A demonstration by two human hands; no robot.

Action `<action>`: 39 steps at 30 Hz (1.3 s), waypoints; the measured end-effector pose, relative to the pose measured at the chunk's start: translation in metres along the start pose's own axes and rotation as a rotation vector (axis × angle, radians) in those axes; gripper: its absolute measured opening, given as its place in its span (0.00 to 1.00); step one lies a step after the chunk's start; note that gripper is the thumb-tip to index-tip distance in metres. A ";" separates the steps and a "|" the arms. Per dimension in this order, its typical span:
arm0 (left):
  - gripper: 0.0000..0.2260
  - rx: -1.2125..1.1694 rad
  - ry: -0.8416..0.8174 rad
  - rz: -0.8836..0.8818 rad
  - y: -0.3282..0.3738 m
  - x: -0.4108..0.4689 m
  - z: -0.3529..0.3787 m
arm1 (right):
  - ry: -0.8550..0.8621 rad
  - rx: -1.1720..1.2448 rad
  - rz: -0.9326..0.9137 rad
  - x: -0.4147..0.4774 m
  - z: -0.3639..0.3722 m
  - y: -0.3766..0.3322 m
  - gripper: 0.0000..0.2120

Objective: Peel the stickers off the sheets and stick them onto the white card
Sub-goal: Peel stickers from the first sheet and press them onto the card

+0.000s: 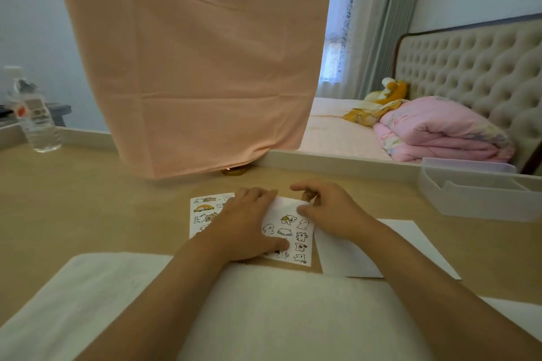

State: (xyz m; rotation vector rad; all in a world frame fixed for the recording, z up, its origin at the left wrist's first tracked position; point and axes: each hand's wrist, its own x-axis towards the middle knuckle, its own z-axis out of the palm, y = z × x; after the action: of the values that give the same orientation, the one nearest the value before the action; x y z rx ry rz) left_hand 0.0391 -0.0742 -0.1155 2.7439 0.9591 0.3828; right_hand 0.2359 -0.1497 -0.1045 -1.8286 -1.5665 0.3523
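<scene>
Two sticker sheets lie on the tan table. The nearer sheet [293, 231] carries small animal outlines; my left hand [246, 226] presses flat on its left part with straight fingers. My right hand [325, 211] is at that sheet's top right corner, its thumb and curled fingers pinching the edge there. A second sheet [205, 211] with coloured stickers lies to the left, partly under my left hand. The white card [410, 246] rests to the right, under my right forearm.
A white cloth [264, 308] covers the table's near edge. A peach cloth [199, 67] hangs over something at the back. A water bottle [32, 114] stands far left, a clear plastic box [481, 193] far right. A bed lies beyond the table.
</scene>
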 end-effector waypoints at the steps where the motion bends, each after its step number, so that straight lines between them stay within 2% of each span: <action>1: 0.47 -0.018 0.027 0.000 0.001 0.000 -0.001 | 0.015 0.091 0.019 0.001 -0.001 -0.002 0.20; 3: 0.45 -0.089 0.117 -0.031 0.003 0.000 -0.002 | 0.029 0.216 0.040 0.000 -0.005 -0.007 0.18; 6: 0.34 -0.328 0.243 -0.149 0.008 -0.001 -0.007 | 0.064 0.298 0.028 -0.004 -0.012 -0.014 0.16; 9: 0.19 -0.599 0.236 -0.235 0.012 -0.003 -0.012 | 0.097 0.337 0.018 -0.006 -0.016 -0.019 0.16; 12: 0.06 -0.754 0.199 -0.252 0.012 -0.004 -0.014 | 0.259 0.173 -0.048 -0.007 -0.013 -0.022 0.17; 15: 0.06 -0.891 0.190 -0.266 0.013 -0.004 -0.013 | 0.386 -0.103 -0.226 -0.012 -0.007 -0.025 0.16; 18: 0.06 -0.938 0.210 -0.300 0.016 -0.005 -0.017 | 0.331 -0.218 -0.360 -0.016 0.000 -0.030 0.10; 24: 0.06 -1.082 0.192 -0.250 0.020 -0.008 -0.020 | 0.349 -0.143 -0.385 -0.015 0.009 -0.028 0.10; 29: 0.06 -1.135 0.188 -0.227 0.022 -0.009 -0.018 | 0.366 -0.025 -0.323 -0.015 0.010 -0.026 0.09; 34: 0.06 -1.120 0.217 -0.202 0.026 -0.010 -0.018 | 0.445 -0.051 -0.326 -0.016 0.010 -0.028 0.08; 39: 0.06 -1.017 0.267 -0.155 0.025 -0.011 -0.016 | 0.350 -0.031 -0.299 -0.014 0.005 -0.027 0.07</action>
State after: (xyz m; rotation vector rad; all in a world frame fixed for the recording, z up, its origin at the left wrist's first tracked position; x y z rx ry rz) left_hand 0.0405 -0.0981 -0.0951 1.7123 0.7211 0.9168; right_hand 0.2085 -0.1603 -0.0937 -1.5456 -1.5673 -0.1250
